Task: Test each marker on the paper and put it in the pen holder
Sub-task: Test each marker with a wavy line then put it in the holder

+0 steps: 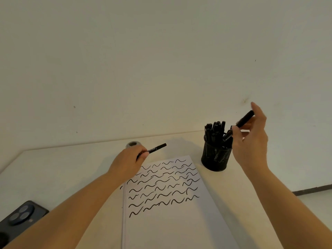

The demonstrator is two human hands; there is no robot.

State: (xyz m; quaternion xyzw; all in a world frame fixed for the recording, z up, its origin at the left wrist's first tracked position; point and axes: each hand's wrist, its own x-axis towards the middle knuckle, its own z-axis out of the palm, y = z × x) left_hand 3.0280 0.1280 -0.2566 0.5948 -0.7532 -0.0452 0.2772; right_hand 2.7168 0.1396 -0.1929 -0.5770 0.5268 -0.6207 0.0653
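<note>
Wall (pixel 161 60): plain off-white, fills upper part of view; few small dark specks, one yellowish stain at right. Table (pixel 53 168): pale cream top, far edge butts against wall, left corner cut at angle. Floor (pixel 316 198): pale strip visible lower right, w/ dark baseboard (pixel 312 189) along wall foot. Light: soft, even, warm tint; faint shadows on tabletop.
</note>
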